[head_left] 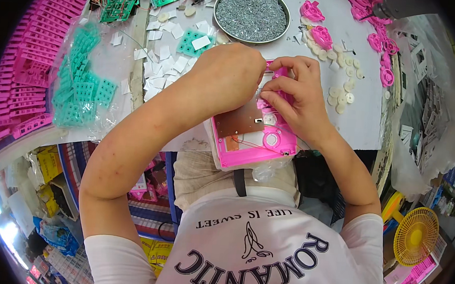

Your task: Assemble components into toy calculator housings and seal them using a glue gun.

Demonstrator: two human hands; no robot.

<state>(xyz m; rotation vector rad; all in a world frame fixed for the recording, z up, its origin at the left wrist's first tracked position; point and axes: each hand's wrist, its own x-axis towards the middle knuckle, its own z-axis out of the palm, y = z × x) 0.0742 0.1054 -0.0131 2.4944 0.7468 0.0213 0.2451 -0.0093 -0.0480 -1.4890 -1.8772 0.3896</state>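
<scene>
Our case (255, 153) is at the tabletop's (358, 125) 6 o'clock edge, screws (252, 14) at 12. L hand (232, 76) curls in at its 11, grip hidden; R hand (300, 102) half-closed at 1, can't tell on what. Prob. light, stiff, slick; wires (248, 142) look fragile, so we'd hold the rim.

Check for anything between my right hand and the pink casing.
Nothing visible is in the way: the right hand is at the upper part of the pink casing, with the left hand close beside it.
</scene>
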